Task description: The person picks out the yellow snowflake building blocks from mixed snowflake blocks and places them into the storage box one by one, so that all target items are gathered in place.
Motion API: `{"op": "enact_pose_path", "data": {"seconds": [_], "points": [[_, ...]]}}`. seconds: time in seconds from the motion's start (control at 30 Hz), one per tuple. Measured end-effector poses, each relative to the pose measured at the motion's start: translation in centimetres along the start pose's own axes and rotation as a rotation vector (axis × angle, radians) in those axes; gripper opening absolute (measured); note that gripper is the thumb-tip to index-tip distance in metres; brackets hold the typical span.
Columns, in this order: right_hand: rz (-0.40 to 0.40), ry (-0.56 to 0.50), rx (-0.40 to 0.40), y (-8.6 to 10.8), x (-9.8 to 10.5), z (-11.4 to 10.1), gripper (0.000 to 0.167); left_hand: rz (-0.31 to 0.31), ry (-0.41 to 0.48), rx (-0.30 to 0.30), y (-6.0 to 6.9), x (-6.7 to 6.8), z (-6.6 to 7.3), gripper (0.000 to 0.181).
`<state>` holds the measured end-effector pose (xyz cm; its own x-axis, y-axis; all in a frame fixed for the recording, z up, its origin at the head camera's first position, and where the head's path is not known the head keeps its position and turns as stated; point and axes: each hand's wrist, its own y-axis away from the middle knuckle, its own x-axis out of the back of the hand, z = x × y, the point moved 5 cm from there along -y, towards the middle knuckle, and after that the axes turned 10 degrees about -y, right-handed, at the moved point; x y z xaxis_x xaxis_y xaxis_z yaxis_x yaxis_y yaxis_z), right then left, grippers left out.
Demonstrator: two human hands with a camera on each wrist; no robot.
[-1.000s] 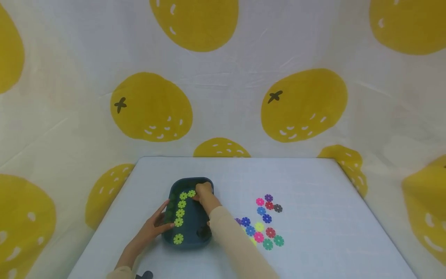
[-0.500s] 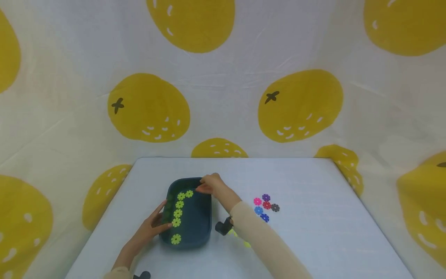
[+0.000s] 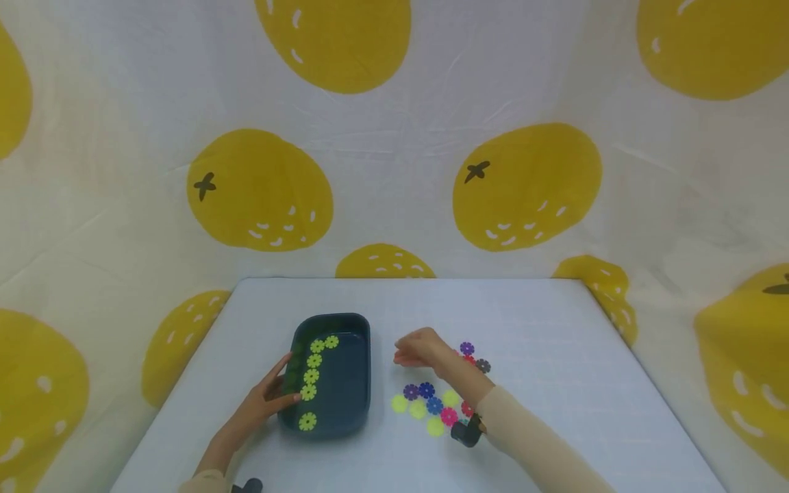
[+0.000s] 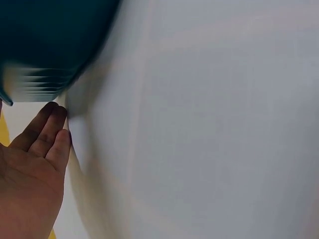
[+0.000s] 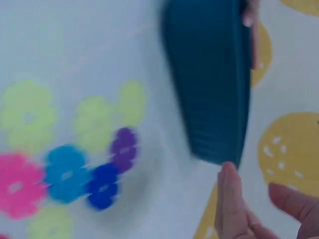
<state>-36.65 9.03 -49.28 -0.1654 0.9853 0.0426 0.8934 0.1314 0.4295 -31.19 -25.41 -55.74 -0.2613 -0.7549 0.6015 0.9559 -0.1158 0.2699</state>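
My left hand holds the left rim of a dark teal tray, thumb over the edge and fingers along the outer wall. In the left wrist view, the fingers lie nearly straight by the tray's side. Inside the tray, yellow flower-shaped discs form a line up the left side that bends right at the far end. My right hand hovers right of the tray, above the table. Its thumb and fingers stand apart in the right wrist view, with nothing visible between them.
Right of the tray lie loose flower-shaped discs, among them a blue disc, a pink disc and a yellow disc. A smaller cluster with a dark grey disc lies farther back. Fruit-print cloth surrounds the white table.
My right hand has left the tray's far right corner and moved right, toward the loose discs. The left hand stays at the tray's rim. The disc line looks unchanged.
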Motion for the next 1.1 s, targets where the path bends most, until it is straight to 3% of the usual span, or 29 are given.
{"op": "enact_pose_path", "data": {"seconds": [0.23,0.37,0.5,0.6,0.73,1.1], "points": [[-0.137,0.308,0.253,1.9,1.2,3.7,0.045,0.006,-0.007,-0.006,0.1,0.1,0.2,0.091],[-0.197,0.493,0.433,2.6,1.5,4.5,0.050,0.010,-0.019,-0.003,0.2,0.3,0.3,0.091],[-0.246,0.706,0.536,2.5,1.4,5.1,0.059,0.013,-0.024,-0.001,0.1,0.4,0.3,0.091],[-0.271,0.842,0.556,2.2,1.2,5.5,0.064,0.014,-0.024,0.001,0.2,0.5,0.4,0.090],[-0.311,0.939,0.570,1.7,0.7,5.7,0.065,0.016,-0.013,-0.003,0.2,0.4,0.4,0.091],[-0.377,0.995,0.624,0.7,0.0,6.2,0.054,0.019,0.039,-0.041,0.1,-0.1,0.2,0.090]]}}
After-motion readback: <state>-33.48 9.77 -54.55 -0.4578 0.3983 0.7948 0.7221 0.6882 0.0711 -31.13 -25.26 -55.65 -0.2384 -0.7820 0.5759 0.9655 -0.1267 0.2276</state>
